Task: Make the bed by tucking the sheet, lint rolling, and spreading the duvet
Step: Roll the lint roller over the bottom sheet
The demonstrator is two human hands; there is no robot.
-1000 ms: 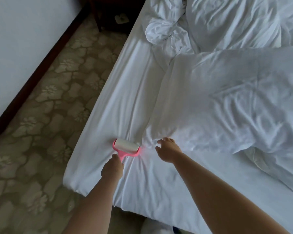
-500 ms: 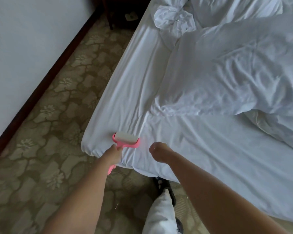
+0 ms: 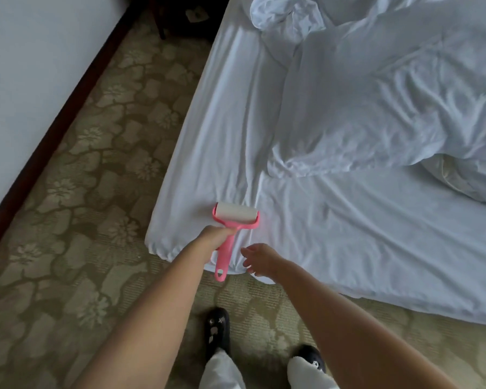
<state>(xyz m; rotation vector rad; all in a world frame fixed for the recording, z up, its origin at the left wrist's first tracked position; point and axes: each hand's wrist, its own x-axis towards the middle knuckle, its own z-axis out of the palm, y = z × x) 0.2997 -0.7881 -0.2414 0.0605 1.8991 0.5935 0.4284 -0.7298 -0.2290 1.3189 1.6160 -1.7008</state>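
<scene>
A pink lint roller (image 3: 234, 220) with a white roll lies against the white sheet (image 3: 362, 226) near the bed's near left corner. My left hand (image 3: 212, 237) grips its pink handle just below the roll. My right hand (image 3: 257, 258) hovers with loose, spread fingers over the sheet's front edge, right of the handle, holding nothing. A rumpled white duvet (image 3: 390, 102) is bunched across the far right of the bed, leaving the near strip of sheet bare.
Patterned beige carpet (image 3: 96, 192) runs between the bed and a white wall with dark skirting (image 3: 54, 130). A dark piece of furniture (image 3: 185, 15) stands at the head end. My black shoes (image 3: 217, 329) are on the carpet by the bed's foot.
I have stepped back, so the bed corner sits farther up in view. The roller has been drawn toward the corner, and my right hand has let go of the sheet and opened.
</scene>
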